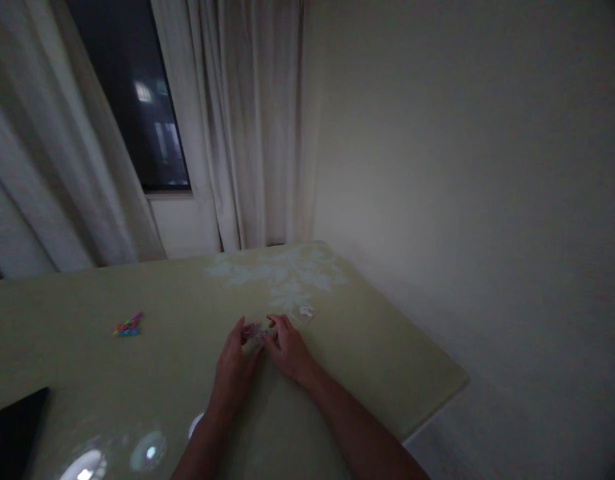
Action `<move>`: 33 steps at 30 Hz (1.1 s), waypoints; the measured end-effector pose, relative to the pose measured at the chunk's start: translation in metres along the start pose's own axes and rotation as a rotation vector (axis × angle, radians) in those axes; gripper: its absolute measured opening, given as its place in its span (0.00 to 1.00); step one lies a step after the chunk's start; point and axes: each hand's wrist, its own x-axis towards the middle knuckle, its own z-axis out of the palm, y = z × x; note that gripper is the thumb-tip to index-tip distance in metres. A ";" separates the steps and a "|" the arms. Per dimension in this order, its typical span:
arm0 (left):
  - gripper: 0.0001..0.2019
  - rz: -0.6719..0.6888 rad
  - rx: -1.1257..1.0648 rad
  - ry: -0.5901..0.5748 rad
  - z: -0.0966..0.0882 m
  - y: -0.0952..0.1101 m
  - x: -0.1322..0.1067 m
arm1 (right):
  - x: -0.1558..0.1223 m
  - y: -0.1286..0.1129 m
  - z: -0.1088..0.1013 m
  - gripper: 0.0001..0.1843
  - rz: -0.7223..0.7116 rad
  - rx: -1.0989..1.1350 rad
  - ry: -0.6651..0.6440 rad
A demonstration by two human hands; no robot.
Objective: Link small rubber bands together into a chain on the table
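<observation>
My left hand (233,365) and my right hand (289,350) meet low over the table, a little below the middle of the view. Between their fingers is a small see-through packet (255,331) with something pinkish at its left end. The fingers of my left hand curl around that left side. At the right end, the thumb and forefinger of my right hand close on the packet. What is inside is too small and dim to make out. Just beyond my right hand a clear, flat piece with a whitish mark (306,311) lies on the table.
A small heap of brightly coloured pieces (129,325) lies on the pale green tabletop (177,380) to the left. A dark flat object (16,430) occupies the near left corner. Curtains (257,133) hang behind the table, and a bare wall (437,167) runs along the right.
</observation>
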 end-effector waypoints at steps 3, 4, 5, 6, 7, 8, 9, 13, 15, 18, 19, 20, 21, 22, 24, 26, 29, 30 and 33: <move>0.26 0.033 0.043 -0.015 -0.003 0.003 -0.001 | 0.004 0.001 0.005 0.21 0.025 0.064 -0.040; 0.23 0.048 0.057 -0.024 -0.004 0.005 -0.001 | 0.004 0.000 0.007 0.19 0.009 0.057 -0.062; 0.21 0.061 0.072 -0.028 -0.005 0.006 -0.001 | 0.004 0.000 0.009 0.18 -0.011 0.048 -0.080; 0.20 0.070 0.087 -0.028 -0.007 0.007 -0.001 | 0.004 -0.001 0.010 0.17 -0.028 0.041 -0.092; 0.20 0.074 0.103 -0.023 -0.008 0.008 -0.001 | 0.003 -0.002 0.012 0.18 -0.037 0.040 -0.099; 0.21 0.075 0.120 -0.014 -0.009 0.008 -0.002 | 0.002 -0.003 0.014 0.18 -0.039 0.042 -0.104; 0.21 0.075 0.135 -0.006 -0.010 0.007 -0.002 | 0.001 -0.004 0.015 0.20 -0.037 0.046 -0.107; 0.21 0.081 0.185 0.021 -0.013 0.002 -0.004 | -0.001 -0.004 0.018 0.20 -0.002 0.033 -0.097; 0.21 0.083 0.203 0.039 -0.014 -0.001 -0.004 | -0.001 -0.003 0.018 0.17 0.016 0.021 -0.085; 0.20 0.081 0.215 0.065 -0.015 -0.001 -0.005 | -0.001 0.000 0.017 0.14 0.026 0.007 -0.058; 0.20 0.077 0.215 0.073 -0.016 -0.001 -0.005 | -0.001 0.001 0.016 0.14 0.027 0.004 -0.048; 0.19 0.070 0.214 0.080 -0.016 0.000 -0.005 | -0.001 0.001 0.016 0.13 0.029 0.002 -0.040; 0.19 0.058 0.210 0.086 -0.017 0.000 -0.004 | -0.001 0.002 0.016 0.13 0.032 0.001 -0.032; 0.18 0.041 0.206 0.093 -0.018 0.001 -0.004 | -0.001 0.003 0.015 0.12 0.035 0.000 -0.026; 0.18 -0.005 0.192 0.101 -0.019 0.002 -0.004 | -0.001 0.004 0.014 0.10 0.043 0.001 -0.016; 0.19 -0.063 0.174 0.112 -0.020 0.002 -0.003 | -0.001 0.004 0.012 0.10 0.052 -0.010 0.005; 0.22 -0.150 0.140 0.142 -0.024 0.001 -0.002 | -0.001 0.004 0.009 0.15 0.016 -0.074 0.033; 0.23 -0.177 0.126 0.156 -0.026 0.000 -0.002 | -0.001 0.003 0.009 0.19 -0.014 -0.103 0.021; 0.29 -0.261 0.071 0.186 -0.034 -0.003 0.000 | -0.001 0.001 0.012 0.32 -0.117 -0.175 -0.079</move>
